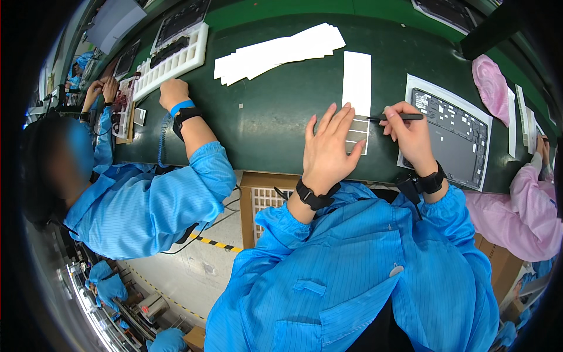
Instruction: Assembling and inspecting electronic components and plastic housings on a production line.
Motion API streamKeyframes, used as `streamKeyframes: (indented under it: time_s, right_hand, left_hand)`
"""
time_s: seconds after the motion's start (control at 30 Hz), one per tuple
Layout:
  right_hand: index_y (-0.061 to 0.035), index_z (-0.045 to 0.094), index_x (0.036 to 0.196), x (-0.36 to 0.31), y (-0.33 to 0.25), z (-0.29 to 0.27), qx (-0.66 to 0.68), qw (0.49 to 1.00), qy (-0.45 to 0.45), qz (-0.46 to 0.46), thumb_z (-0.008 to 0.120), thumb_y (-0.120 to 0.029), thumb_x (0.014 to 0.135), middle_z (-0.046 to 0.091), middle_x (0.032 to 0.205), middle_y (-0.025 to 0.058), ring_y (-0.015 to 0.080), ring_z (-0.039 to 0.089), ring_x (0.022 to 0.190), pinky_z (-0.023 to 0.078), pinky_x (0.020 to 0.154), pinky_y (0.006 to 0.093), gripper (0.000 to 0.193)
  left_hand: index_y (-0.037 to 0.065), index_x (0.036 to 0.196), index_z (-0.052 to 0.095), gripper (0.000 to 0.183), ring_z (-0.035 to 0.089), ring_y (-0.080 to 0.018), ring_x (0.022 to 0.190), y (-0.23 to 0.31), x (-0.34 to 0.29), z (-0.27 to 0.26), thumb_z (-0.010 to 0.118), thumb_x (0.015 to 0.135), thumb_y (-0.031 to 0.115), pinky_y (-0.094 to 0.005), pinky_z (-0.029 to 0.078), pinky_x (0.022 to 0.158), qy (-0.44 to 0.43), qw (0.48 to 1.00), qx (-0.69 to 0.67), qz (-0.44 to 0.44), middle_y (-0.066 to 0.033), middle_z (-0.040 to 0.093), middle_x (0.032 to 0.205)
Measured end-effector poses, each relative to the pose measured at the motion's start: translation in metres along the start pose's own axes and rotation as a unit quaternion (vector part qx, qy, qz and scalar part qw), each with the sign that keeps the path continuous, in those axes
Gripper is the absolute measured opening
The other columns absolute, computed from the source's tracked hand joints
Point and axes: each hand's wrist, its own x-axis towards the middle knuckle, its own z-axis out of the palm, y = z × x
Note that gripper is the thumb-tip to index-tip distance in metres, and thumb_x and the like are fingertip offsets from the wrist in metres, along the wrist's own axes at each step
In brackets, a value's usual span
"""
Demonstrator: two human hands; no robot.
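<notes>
A long white backing strip [357, 76] lies on the green table in front of me, with grey rectangular pieces [357, 136] separated by pale lines on its near part. My left hand [329, 142] rests flat over the strip's left edge, fingers stretched out and slightly apart. From the right, my right hand [410, 132] pinches slim black tweezers [404, 117], their tip at the strip's right edge near my left fingertips. Beside that hand, a dark grey laptop casing panel [448, 141] with many small white and black parts lies on a white sheet [414, 85].
Overlapping white strips [278, 51] lie at the far middle of the table [264, 111]. To the left sits a co-worker in blue, hand near a white slotted tray [176, 64]. At right are a pink cloth [491, 88] and a pink-sleeved co-worker. A cardboard box [247, 205] stands below the table edge.
</notes>
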Motion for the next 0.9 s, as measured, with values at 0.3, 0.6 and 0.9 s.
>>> streamKeyframes:
  time_s: [0.3, 0.6, 0.9]
  right_hand:
    - [0.0002, 0.064, 0.097, -0.001, -0.001, 0.007, -0.066, 0.997, 0.011, -0.03, 0.059, -0.017, 0.097, 0.064, 0.072, 0.0037, 0.0065, 0.059, 0.063, 0.046, 0.057, 0.0216, 0.018]
    - [0.0039, 0.063, 0.109, -0.018, -0.03, -0.09, 0.095, 0.986, 0.132, -0.048, 0.059, -0.015, 0.097, 0.065, 0.073, 0.0074, 0.0062, 0.054, 0.055, 0.04, 0.049, 0.0187, 0.023]
    - [0.0006, 0.062, 0.102, -0.123, 0.031, -0.308, 0.043, 0.968, 0.246, 0.027, 0.06, -0.015, 0.096, 0.062, 0.067, 0.0022, 0.0036, 0.051, 0.048, 0.034, 0.042, 0.0156, 0.017]
  left_hand:
    - [0.008, 0.132, 0.055, 0.056, 0.042, -0.0292, 0.136, 0.0, 0.0, -0.001, 0.067, 0.082, 0.029, -0.0508, 0.024, 0.112, -0.002, 1.0, 0.002, -0.003, -0.0064, 0.052, 0.142]
    - [0.008, 0.138, 0.051, 0.048, 0.038, -0.0314, 0.139, 0.004, -0.003, 0.009, 0.057, 0.094, 0.025, -0.0479, 0.026, 0.114, 0.0, 1.0, 0.01, -0.014, -0.0108, 0.044, 0.149]
    - [0.002, 0.108, 0.065, 0.024, 0.061, -0.0336, 0.105, 0.125, -0.001, 0.021, 0.063, 0.084, 0.003, -0.0409, 0.047, 0.093, 0.01, 0.983, -0.124, 0.137, -0.0133, 0.065, 0.113]
